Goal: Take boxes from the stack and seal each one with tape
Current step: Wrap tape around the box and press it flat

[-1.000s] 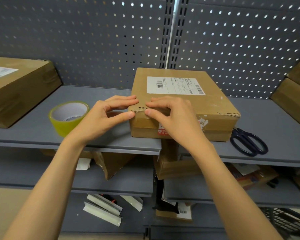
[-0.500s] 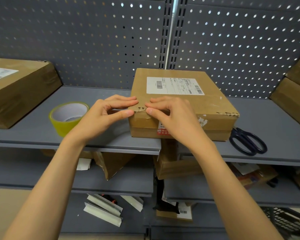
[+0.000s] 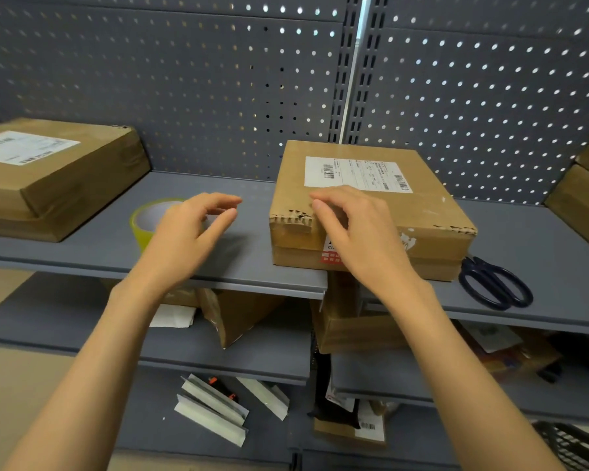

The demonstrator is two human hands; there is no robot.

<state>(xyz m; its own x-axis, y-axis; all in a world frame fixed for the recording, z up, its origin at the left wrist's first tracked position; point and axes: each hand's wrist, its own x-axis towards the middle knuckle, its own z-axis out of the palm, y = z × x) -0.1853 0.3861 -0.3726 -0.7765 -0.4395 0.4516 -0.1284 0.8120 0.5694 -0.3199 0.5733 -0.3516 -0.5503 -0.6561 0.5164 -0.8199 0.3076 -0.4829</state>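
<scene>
A flat cardboard box point(image 3: 422, 212) with a white shipping label lies on the grey shelf point(image 3: 238, 266), its near edge torn. My right hand point(image 3: 357, 232) rests on the box's front left part, fingers and thumb loosely bent over the top edge. My left hand point(image 3: 191, 229) hovers to the left of the box with relaxed fingers, touching nothing, partly in front of a roll of yellow tape point(image 3: 147, 222).
Dark-handled scissors point(image 3: 493, 283) lie right of the box. Another labelled box point(image 3: 48, 178) sits at the left and stacked boxes point(image 3: 582, 198) at the right edge. A pegboard wall backs the shelf. Lower shelves hold crumpled cardboard and white packets.
My left hand has come off the box's front left corner and moved left, over the tape roll. My right hand stays on the box edge.
</scene>
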